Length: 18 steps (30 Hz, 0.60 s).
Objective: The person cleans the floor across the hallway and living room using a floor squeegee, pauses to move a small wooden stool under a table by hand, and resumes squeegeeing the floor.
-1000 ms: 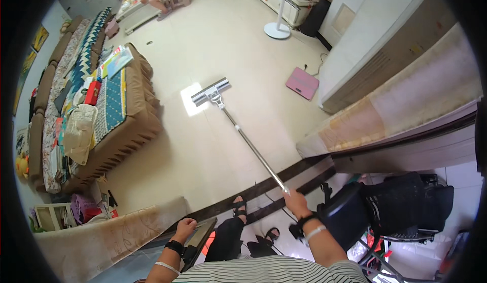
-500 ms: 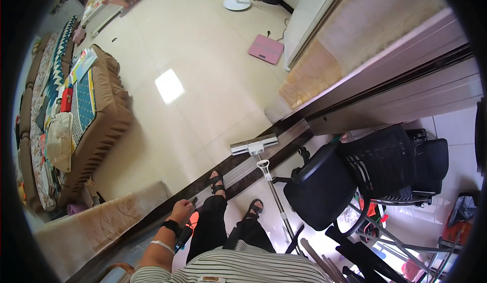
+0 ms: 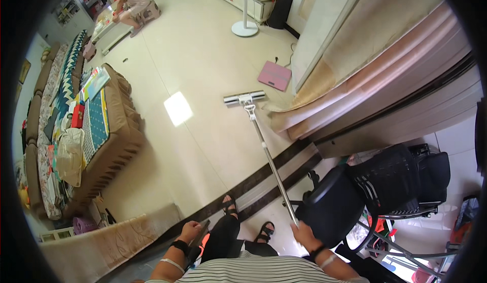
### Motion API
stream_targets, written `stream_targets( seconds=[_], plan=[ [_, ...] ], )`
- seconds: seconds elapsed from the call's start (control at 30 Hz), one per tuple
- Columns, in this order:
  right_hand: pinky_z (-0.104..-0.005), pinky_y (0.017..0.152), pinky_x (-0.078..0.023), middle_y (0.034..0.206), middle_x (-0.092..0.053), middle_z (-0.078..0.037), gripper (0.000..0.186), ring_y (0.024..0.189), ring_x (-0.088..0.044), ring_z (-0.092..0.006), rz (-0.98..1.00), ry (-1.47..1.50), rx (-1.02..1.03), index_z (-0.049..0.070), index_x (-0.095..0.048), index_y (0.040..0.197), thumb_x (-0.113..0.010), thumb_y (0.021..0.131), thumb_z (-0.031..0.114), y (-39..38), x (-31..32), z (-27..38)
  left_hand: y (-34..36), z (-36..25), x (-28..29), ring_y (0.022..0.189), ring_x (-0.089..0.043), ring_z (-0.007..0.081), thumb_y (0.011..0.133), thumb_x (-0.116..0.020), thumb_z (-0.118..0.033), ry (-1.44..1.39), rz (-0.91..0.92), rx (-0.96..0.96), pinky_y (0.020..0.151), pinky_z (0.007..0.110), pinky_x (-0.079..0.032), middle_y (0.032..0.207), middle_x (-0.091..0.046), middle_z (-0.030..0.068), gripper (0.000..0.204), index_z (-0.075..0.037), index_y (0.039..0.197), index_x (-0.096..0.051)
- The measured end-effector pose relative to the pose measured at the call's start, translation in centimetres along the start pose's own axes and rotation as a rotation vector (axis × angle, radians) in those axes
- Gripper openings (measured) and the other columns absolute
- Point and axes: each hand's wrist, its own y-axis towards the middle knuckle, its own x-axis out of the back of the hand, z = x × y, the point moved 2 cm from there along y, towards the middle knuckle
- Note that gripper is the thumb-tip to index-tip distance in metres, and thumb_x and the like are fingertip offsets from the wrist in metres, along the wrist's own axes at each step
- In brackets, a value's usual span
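Observation:
My right hand (image 3: 305, 236) grips the long steel handle (image 3: 274, 172) of a flat roller mop. Its silver head (image 3: 244, 97) lies on the pale tiled floor (image 3: 203, 70), just left of a peach curtain (image 3: 319, 115). My left hand (image 3: 191, 232) is curled beside the edge of a dark panel at the lower left; what it holds, if anything, I cannot make out. My sandalled feet are by the dark threshold (image 3: 264, 174).
Black office chair (image 3: 329, 207) and metal frames at right. Brown-covered sofa (image 3: 122, 120) piled with things at left, beige curtain (image 3: 127, 240) below it. Pink scale (image 3: 275, 75), white stand (image 3: 245, 27), leaning door (image 3: 324, 24) ahead. A person (image 3: 133, 4) sits on a stool at the back.
The mop head drew back to the threshold half a second ago and now lies farther forward, beside the curtain. My right hand, out of sight then, is back in view on the handle.

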Motion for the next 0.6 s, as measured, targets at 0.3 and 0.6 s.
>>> stream_targets(
  seconds=[0.3, 0.6],
  plan=[
    [-0.0443, 0.067, -0.043, 0.074, -0.057, -0.026, 0.045, 0.073, -0.055, -0.0408, -0.089, -0.009, 0.164, -0.002, -0.055, 0.085, -0.042, 0.080, 0.041, 5.2, 1.0, 8.8, 3.5, -3.7, 7.6, 0.056, -0.055, 0.0136, 0.073, -0.051, -0.016, -0.185, -0.007, 0.008, 0.052, 0.026, -0.044, 0.064, -0.058, 0.0061, 0.020, 0.001, 0.078, -0.060],
    [-0.0386, 0.067, -0.043, 0.078, -0.057, -0.019, 0.035, 0.079, -0.056, -0.0324, -0.122, 0.188, -0.020, 0.008, -0.054, 0.090, -0.048, 0.078, 0.041, -4.9, 4.0, 4.5, 5.4, -4.0, 12.9, 0.056, -0.054, 0.0131, 0.074, -0.051, -0.013, -0.346, -0.007, 0.067, 0.048, 0.026, -0.044, 0.066, -0.057, 0.0068, 0.014, 0.000, 0.076, -0.057]
  ],
)
